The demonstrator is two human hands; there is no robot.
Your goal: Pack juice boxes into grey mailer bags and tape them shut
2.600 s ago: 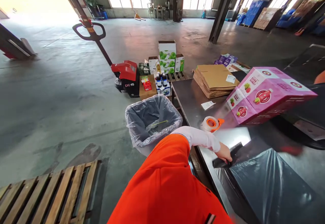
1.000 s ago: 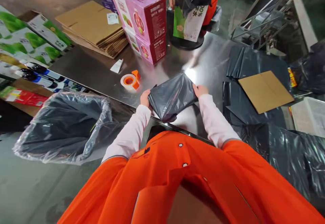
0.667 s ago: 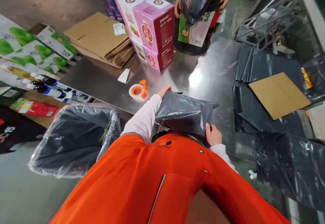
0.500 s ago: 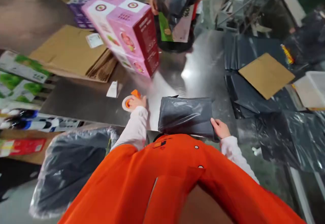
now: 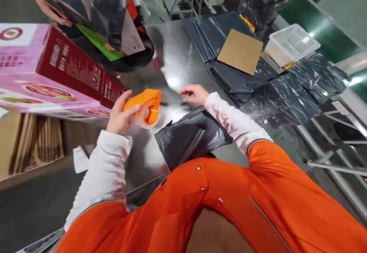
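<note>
One orange tape dispenser [image 5: 154, 99] sits gripped in the left hand [image 5: 119, 114], while the right hand [image 5: 196, 93], half-curled and seemingly empty, hangs beyond a dark packet [image 5: 190, 140] near the edge of the desk [image 5: 173, 67], where a snagging right sleeve [image 5: 233, 117] could drag it off.

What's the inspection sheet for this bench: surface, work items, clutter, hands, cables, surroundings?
Surface: metal table, shiny, with glare.
Work items: dark plastic package lying at the near edge; orange tape dispenser in hand.
Clutter: dark bags at right with a cardboard sheet on top; white basket; pink cartons and paper slip at left.
Left hand: grips the dispenser.
Right hand: open beyond the package, nothing seen in it.
Cables: nothing seen.
Surroundings: co-worker's hand by plastic-draped box, upper left.
</note>
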